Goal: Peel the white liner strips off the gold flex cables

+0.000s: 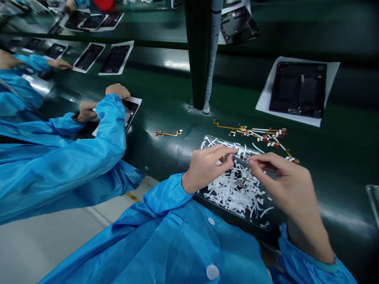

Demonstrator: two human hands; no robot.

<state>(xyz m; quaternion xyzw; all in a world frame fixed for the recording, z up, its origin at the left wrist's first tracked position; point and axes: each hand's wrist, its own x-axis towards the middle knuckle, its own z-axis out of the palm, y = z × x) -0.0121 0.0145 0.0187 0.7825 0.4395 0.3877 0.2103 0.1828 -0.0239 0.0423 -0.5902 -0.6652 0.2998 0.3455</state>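
Note:
My left hand (211,163) and my right hand (284,177) face each other above a clear plastic tray (204,142). On each hand the thumb and forefinger are pinched together. A small thin piece spans the narrow gap between the fingertips, too small to name. Under my hands the tray holds a loose heap of white paper-like strips (237,193). Just beyond the tray lies a tangle of orange flex cables (266,136) with white strips on them. A single flex cable (168,133) lies apart, to the left.
A dark phone-like panel (299,88) rests on white paper at the right. A green post (199,55) with a grey conduit rises from the bench (166,94). At the left, a co-worker's hands (117,91) work over another panel. More panels line the back.

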